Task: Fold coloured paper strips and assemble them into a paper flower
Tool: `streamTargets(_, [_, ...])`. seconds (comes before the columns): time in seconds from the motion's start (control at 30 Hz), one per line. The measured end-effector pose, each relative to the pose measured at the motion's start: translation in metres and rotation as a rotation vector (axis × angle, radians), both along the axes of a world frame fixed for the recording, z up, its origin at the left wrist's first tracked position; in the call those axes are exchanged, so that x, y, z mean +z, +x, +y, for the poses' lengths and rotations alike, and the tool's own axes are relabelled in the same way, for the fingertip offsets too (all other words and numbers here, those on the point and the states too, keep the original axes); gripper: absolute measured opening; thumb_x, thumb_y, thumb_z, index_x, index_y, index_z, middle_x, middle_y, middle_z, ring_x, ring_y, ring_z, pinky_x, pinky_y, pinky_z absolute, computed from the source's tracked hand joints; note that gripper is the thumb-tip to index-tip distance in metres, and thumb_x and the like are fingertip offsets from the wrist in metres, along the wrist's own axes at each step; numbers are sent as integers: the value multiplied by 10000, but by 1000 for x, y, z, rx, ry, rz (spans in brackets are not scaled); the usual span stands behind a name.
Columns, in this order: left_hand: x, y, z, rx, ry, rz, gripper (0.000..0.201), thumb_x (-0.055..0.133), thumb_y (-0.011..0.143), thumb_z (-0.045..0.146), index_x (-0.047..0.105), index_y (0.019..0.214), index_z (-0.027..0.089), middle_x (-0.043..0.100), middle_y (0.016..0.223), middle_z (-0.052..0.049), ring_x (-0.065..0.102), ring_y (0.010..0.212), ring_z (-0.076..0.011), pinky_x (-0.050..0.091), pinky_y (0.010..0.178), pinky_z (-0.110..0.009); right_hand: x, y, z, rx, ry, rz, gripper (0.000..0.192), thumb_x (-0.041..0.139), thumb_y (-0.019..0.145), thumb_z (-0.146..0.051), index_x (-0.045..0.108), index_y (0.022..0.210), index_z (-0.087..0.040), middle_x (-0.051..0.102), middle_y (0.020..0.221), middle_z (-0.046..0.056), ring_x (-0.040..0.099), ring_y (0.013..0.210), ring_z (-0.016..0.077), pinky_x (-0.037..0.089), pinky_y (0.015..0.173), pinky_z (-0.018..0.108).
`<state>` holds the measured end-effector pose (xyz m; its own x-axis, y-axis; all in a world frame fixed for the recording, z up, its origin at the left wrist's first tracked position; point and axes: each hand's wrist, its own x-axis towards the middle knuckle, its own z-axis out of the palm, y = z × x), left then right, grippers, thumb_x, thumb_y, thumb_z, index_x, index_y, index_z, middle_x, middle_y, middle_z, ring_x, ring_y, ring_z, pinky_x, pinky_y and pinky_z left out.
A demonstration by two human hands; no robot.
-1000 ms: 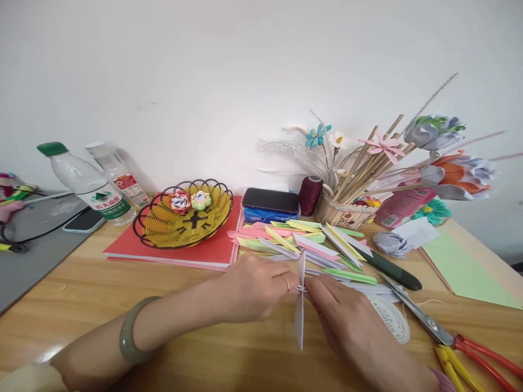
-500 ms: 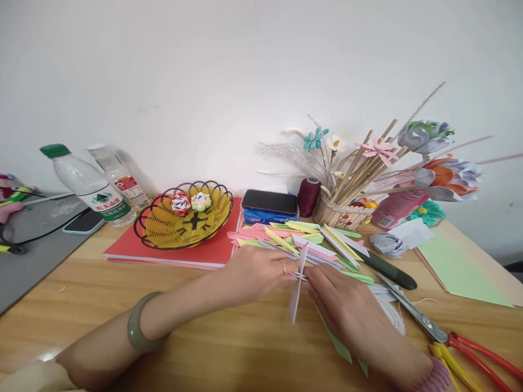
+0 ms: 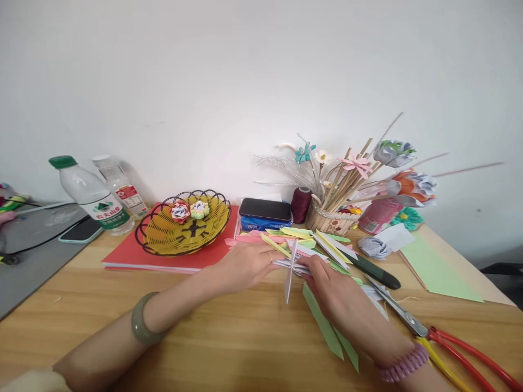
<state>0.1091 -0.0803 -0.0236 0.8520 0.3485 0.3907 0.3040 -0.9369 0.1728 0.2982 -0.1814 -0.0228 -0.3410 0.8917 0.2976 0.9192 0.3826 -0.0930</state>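
Observation:
Low over the table, my left hand point(image 3: 245, 265) pinches one end of a small bundle of folded white paper strips point(image 3: 301, 268). My right hand point(image 3: 332, 284) grips the bundle's other end between thumb and fingers. One white strip point(image 3: 291, 275) stands crosswise, upright, between the two hands. Behind them lies a loose pile of folded pink, yellow, green and white paper strips point(image 3: 327, 246). Two green strips point(image 3: 324, 324) rest on the table under my right wrist. Scissors with red handles point(image 3: 408, 318) lie to the right, beside yellow handles point(image 3: 439, 362).
On a red paper stack point(image 3: 122, 250) sits a yellow woven basket point(image 3: 163, 231) with two paper balls. Behind the pile are a phone on a blue pack point(image 3: 265, 222), a thread spool point(image 3: 301, 204) and a flower pot point(image 3: 330, 220). Bottles point(image 3: 108, 209) stand left; green paper point(image 3: 441, 272) lies right.
The view has shifted slightly. My right hand has turned and its fingers have drawn back, so more of the white strips shows between my hands.

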Motion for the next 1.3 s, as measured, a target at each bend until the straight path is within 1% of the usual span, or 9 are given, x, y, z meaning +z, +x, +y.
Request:
streamTargets(0.17, [0,0,0,-61,137,-39,292,360,887,268,589,1030,157,679,937,-72,634,827,-142,498,686,-246,2,4,-3,36,28,-40,253,326,837,-68,477,1034,-116,604,836,97,586,679,188,464,549,294])
streamTargets(0.37, [3,-4,-4,-99,186,-43,266,367,884,246,604,972,162,690,822,-40,636,714,-134,471,569,-223,13,4,-9,87,18,-41,265,309,830,-25,515,953,-139,609,745,46,559,587,141,424,523,240])
streamTargets(0.57, [2,-4,-5,-126,146,-15,284,348,886,246,595,999,163,682,886,-61,625,788,-146,476,639,-245,16,2,-10,70,25,-51,238,335,844,-76,553,891,-160,624,702,27,577,582,142,424,521,235])
streamTargets(0.67, [6,-3,-4,-1,64,50,270,380,870,268,606,985,178,673,937,-63,609,882,-171,471,738,-285,15,5,-7,-15,69,-41,241,374,884,-216,496,1087,-175,663,857,54,629,710,164,473,592,259])
streamTargets(0.77, [10,-7,-4,138,-1,63,276,382,863,266,588,1031,192,660,991,-59,607,901,-187,471,751,-310,13,12,-10,-137,159,-38,417,400,874,-352,378,1234,-143,608,1080,139,611,905,232,497,679,346])
streamTargets(0.83, [11,-12,-5,181,-11,43,289,369,865,267,573,1060,203,654,1013,-53,615,877,-187,474,737,-314,7,16,-19,-199,217,-49,421,391,871,-359,410,1217,-119,557,1157,183,545,1035,287,477,754,420])
streamTargets(0.93, [8,-23,-9,226,-51,9,289,383,857,278,570,1068,213,637,1057,-49,600,920,-187,460,776,-315,-14,16,-42,-227,269,-85,456,476,812,-418,484,1169,-134,559,1157,181,518,1056,325,440,815,487])
streamTargets(1.1, [-4,-40,-21,251,-186,-29,254,429,829,290,628,956,196,674,908,-40,607,809,-173,456,721,-281,-53,11,-70,-148,315,-356,478,506,790,-403,464,1236,-238,444,1315,128,399,1173,372,371,850,589])
streamTargets(1.3, [-14,-41,-33,213,-402,-114,274,456,812,288,611,1013,188,665,971,-41,592,823,-162,453,701,-259,-56,35,-54,-210,275,-360,349,394,862,-229,533,1178,-175,488,1286,98,325,1233,334,305,936,575])
